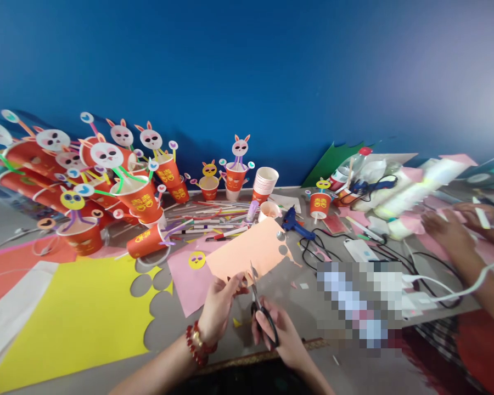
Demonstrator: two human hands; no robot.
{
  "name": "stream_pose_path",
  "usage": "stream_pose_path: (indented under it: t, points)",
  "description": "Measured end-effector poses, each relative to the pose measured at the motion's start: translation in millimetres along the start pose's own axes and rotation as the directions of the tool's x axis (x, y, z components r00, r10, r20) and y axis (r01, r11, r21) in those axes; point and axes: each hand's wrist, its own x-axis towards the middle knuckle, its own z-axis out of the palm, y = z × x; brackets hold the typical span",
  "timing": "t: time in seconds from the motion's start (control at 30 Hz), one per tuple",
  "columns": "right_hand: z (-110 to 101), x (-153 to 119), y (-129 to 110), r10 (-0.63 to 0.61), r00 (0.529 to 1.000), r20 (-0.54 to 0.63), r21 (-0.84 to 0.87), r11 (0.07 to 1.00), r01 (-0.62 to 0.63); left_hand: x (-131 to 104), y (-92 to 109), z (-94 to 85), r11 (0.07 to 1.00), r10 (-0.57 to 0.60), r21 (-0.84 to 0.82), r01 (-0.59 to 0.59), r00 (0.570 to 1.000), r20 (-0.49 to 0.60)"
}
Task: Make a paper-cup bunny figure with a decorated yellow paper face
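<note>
My left hand [220,304], with a red bead bracelet at the wrist, pinches the near edge of an orange paper sheet [247,249]. The sheet has cut-out notches along its right end. My right hand [278,332] grips black-handled scissors [257,307], fingers in the handle loops. The blades point up and away, at the sheet's near edge just right of my left fingers. Under the sheet's left part lies pink paper [187,280], with a round yellow face cut-out [196,260] on it.
Red paper cups [144,203] with rabbit faces crowd the left. A yellow sheet [74,312] with round cut-outs lies at front left. Behind my hands are scattered pens [206,226], stacked cups [265,184] and a blue glue gun [296,222]. Cables and another person's hands [448,236] are at right.
</note>
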Motion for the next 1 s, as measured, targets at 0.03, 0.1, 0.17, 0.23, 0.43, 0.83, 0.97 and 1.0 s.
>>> stream_pose_path:
  t: [0.03, 0.1, 0.17, 0.23, 0.43, 0.83, 0.97, 1.0]
  points:
    - [0.1, -0.1, 0.1, 0.001, 1.000, -0.001, -0.002, 1.000, -0.001, 0.0, -0.4, -0.3, 1.000, 0.003, 0.002, -0.003, 1.000, 0.001]
    - [0.3, -0.4, 0.0, 0.009, 1.000, -0.018, -0.005, 1.000, -0.009, -0.2, -1.1, -0.7, 1.000, 0.010, 0.006, -0.010, 1.000, -0.001]
    - [0.6, -1.0, -0.3, 0.010, 0.999, -0.034, -0.014, 1.000, -0.010, -0.5, -1.7, -1.0, 1.000, 0.016, 0.013, -0.016, 1.000, -0.007]
    - [0.7, -1.7, -1.2, 0.008, 0.999, -0.041, -0.019, 1.000, -0.009, -0.6, -2.3, -1.1, 1.000, 0.019, 0.021, -0.019, 1.000, -0.014]
    - [0.3, -2.5, -5.3, 0.005, 1.000, -0.012, -0.010, 1.000, -0.005, -0.2, -4.9, -1.7, 0.999, 0.025, 0.028, -0.024, 0.999, -0.020]
    - [1.2, -1.4, -1.9, -0.001, 1.000, -0.007, -0.018, 1.000, 0.001, -1.7, -4.6, -1.1, 0.999, 0.020, -0.028, -0.020, 1.000, -0.003]
    - [1.4, -0.9, -2.3, -0.004, 1.000, 0.004, -0.014, 1.000, 0.004, -2.2, -4.0, -0.2, 0.998, 0.021, -0.054, -0.022, 1.000, -0.013]
    - [1.4, -0.8, -2.7, -0.008, 1.000, 0.009, -0.012, 1.000, 0.008, -2.5, -3.8, 0.1, 0.998, 0.019, -0.057, -0.020, 1.000, -0.014]
